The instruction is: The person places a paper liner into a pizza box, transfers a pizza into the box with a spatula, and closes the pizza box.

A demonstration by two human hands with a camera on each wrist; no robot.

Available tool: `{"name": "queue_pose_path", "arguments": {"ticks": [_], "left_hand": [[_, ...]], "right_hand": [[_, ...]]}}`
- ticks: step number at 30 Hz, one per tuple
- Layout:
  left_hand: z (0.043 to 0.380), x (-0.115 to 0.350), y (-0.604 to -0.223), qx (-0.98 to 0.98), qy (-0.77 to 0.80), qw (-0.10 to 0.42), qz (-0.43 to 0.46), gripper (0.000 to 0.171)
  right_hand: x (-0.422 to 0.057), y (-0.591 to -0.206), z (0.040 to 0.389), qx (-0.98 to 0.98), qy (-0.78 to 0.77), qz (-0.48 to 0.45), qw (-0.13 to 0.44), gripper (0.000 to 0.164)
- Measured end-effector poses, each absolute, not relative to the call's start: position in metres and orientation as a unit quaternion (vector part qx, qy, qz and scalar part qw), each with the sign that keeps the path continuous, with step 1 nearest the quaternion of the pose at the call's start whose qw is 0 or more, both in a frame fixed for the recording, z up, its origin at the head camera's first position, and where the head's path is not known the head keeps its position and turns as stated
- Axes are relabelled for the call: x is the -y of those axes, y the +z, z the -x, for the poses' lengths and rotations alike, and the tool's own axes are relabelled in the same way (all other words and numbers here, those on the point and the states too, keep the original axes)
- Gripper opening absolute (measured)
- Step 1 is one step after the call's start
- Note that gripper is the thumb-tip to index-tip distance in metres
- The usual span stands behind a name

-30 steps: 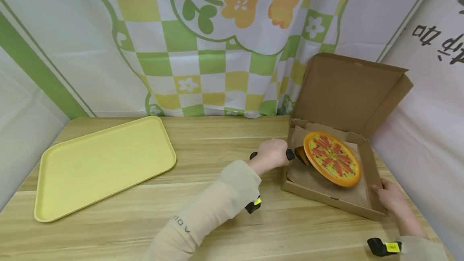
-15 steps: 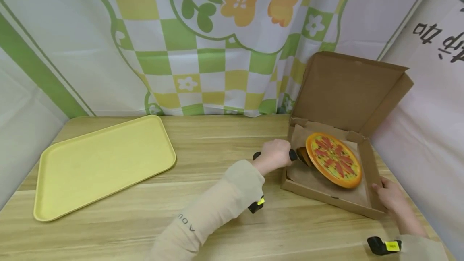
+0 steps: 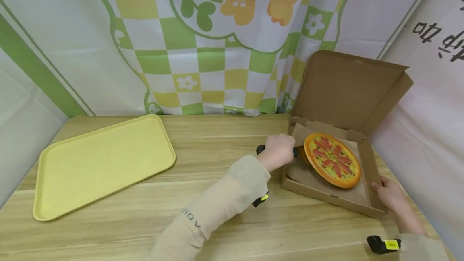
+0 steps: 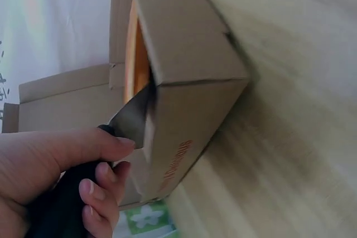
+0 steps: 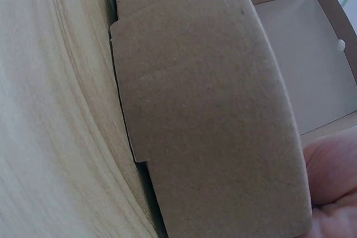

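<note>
My left hand (image 3: 279, 151) grips the black handle of a pizza server (image 4: 70, 199). Its broad metal blade (image 4: 133, 120) reaches over the wall of an open cardboard pizza box (image 3: 328, 201), and the far end is hidden under the pizza. The round pizza (image 3: 332, 160), with an orange crust and red topping strips, lies tilted inside, its left side raised. Brown paper (image 3: 299, 172) lines the box beneath it. At the box's right wall, my right hand (image 3: 391, 196) holds the edge between thumb and fingers; only part of that hand (image 5: 334, 171) shows in the right wrist view.
A yellow tray (image 3: 105, 168) lies at the left of the wooden table (image 3: 217, 132). The box lid (image 3: 349, 92) stands raised at the back right. A checked cloth (image 3: 214, 63) hangs behind the table, with a white wall sheet (image 3: 427, 124) at the right.
My left hand has moved slightly right and toward the back with the pizza server. The pizza has shifted a little right, then slightly back left. My right hand stays on the box wall.
</note>
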State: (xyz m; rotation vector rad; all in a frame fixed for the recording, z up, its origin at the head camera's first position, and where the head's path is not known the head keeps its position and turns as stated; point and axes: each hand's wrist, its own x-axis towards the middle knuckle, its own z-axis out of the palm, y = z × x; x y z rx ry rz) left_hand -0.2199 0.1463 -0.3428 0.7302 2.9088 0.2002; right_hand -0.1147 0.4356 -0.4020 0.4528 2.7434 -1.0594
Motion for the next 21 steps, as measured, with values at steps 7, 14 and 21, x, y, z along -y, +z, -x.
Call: {"name": "queue_pose_path", "arguments": {"ticks": [7,14,21], "left_hand": [[0.222,-0.151,-0.326,-0.962,0.004,0.029,-0.272,0.014],[0.225,-0.151,-0.313,-0.958,-0.028,0.022,-0.286,0.013],[0.23,-0.15,-0.298,-0.954,-0.038,-0.001,-0.297,0.018]], "right_hand": [[-0.434,-0.401,0.114,-0.923,-0.349,-0.146,0.077,0.047],[-0.432,-0.401,0.115,-0.924,-0.346,-0.147,0.079,0.046],[-0.434,-0.403,0.114,-0.92,-0.353,-0.146,0.086,0.048]]}}
